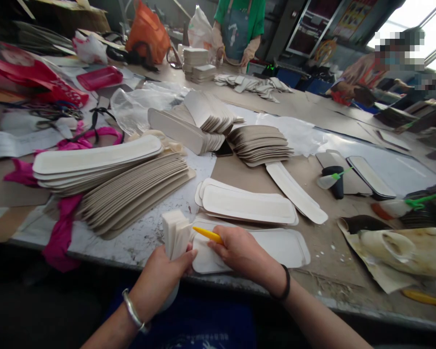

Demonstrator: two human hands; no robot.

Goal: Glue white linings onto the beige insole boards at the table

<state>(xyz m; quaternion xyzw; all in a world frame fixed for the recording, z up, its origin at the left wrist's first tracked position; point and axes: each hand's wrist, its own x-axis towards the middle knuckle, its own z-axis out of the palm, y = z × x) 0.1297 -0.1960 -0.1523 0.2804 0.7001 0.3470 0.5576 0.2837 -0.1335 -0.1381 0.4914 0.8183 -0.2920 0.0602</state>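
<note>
My left hand (160, 274), with a silver bangle at its wrist, grips a small bundle of white strips (175, 230) near the table's front edge. In my right hand (241, 252), a slim yellow pen-like tool (206, 234) points left, its tip close to the bundle. I cannot tell whether the tip touches the strips. Under my right hand lie long white rounded panels (281, 247). Just behind them rests another short pile of white panels (249, 203). A single pair of narrow panels (296, 191) slants away to the right.
Fanned grey-edged panels (134, 194) lie at left, with more stacks (259, 143) farther back. To the right are a green-tipped bottle (329, 180), a stained container (403, 252) and a yellow-handled tool (427, 298). Two other people work beyond, one in a grey apron (236, 34).
</note>
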